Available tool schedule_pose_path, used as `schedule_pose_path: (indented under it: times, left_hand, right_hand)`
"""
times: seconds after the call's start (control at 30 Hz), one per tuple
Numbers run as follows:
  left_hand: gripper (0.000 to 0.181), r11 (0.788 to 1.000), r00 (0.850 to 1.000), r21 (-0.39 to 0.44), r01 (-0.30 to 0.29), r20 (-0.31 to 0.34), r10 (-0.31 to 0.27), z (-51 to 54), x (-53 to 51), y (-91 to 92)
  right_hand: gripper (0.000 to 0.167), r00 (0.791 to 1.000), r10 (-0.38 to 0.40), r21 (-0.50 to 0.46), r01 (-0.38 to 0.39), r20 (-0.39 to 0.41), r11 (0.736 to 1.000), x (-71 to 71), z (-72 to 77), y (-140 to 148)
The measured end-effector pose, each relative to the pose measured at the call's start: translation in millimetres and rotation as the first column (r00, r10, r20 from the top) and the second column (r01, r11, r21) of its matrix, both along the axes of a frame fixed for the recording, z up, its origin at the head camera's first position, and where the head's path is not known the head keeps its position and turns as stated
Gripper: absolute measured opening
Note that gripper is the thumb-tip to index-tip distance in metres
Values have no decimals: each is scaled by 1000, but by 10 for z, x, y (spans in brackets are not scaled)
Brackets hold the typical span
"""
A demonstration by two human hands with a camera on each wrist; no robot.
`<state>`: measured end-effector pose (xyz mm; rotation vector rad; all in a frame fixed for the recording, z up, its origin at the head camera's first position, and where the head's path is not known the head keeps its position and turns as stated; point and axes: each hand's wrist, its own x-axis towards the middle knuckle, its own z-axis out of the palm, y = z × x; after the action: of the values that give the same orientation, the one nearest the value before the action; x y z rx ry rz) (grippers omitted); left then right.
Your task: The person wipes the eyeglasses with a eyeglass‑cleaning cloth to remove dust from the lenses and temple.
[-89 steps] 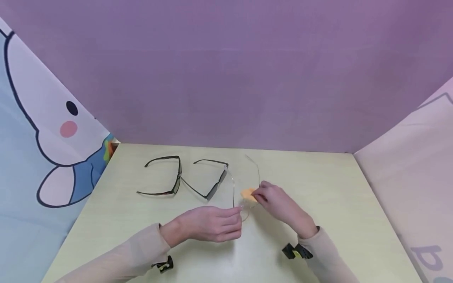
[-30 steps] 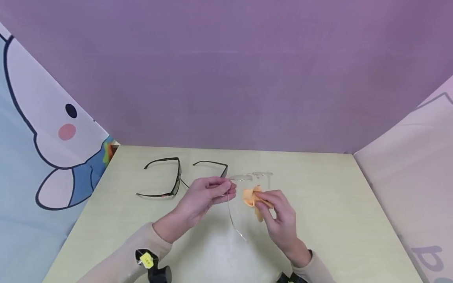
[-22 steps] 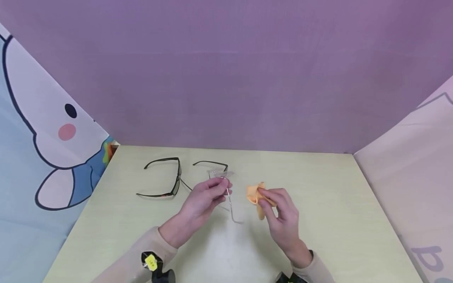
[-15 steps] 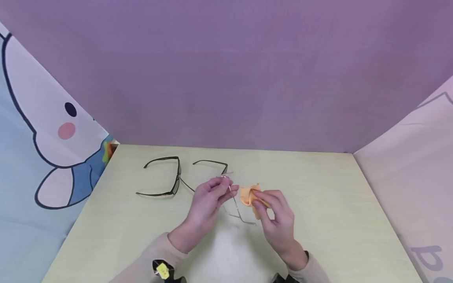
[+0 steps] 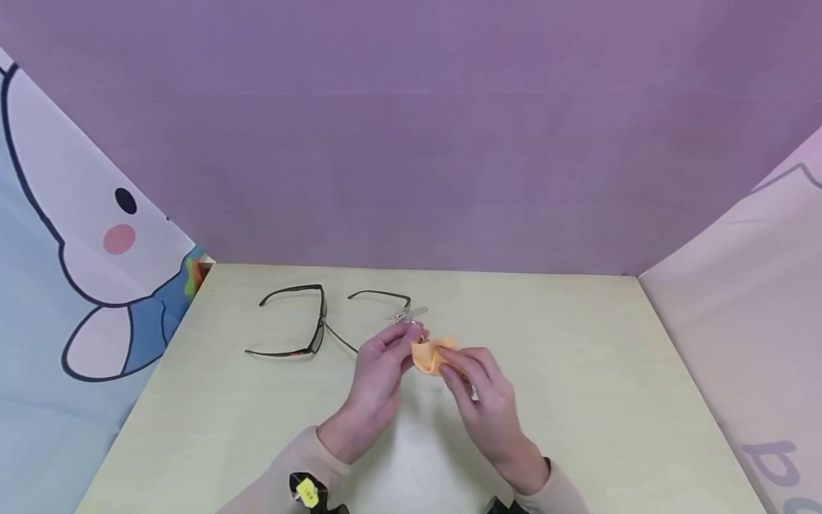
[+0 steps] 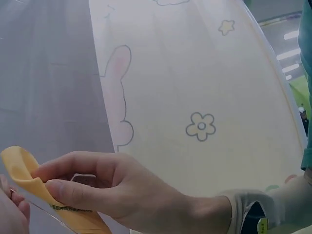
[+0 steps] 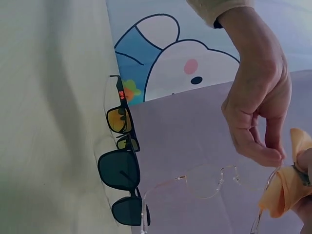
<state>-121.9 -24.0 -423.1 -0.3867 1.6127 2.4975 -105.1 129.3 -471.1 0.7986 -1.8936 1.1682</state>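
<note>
My left hand (image 5: 375,378) pinches a pair of clear, thin-framed eyeglasses (image 5: 414,313) near one hinge. In the right wrist view, the eyeglasses (image 7: 201,185) hang from the thumb and fingers of that hand (image 7: 261,97), lenses spread to the left. An orange cloth (image 5: 427,357) is bunched between the thumb and fingers of my right hand (image 5: 488,407). In the right wrist view the cloth (image 7: 280,192) lies against a temple arm of the eyeglasses, just beside the left fingertips. Most of that arm is hidden by the cloth and hand in the head view.
Black-framed glasses with yellowish lenses (image 7: 118,120) lie unfolded at the table's left. Beside them are dark sunglasses (image 7: 119,169), partly hidden behind my left hand in the head view. A purple backdrop (image 5: 411,143) rises behind the pale table (image 5: 610,357), with printed cloths on both sides.
My left hand has turned the eyeglasses over, so the lenses now point away from me. My right hand has carried the cloth off the lens area, then leftward onto a temple arm.
</note>
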Motion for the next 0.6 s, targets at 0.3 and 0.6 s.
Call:
schedule_pose_path:
  times: [0.3, 0.6]
  left_hand:
    - [27, 990, 990, -55, -129, -60, 126, -8, 32, 36]
    - [15, 973, 968, 109, -203, -127, 217, -34, 62, 72]
  right_hand:
    - [29, 995, -80, 53, 76, 66, 996, -18, -34, -75]
    - [24, 986, -135, -69, 142, 96, 987, -163, -189, -65]
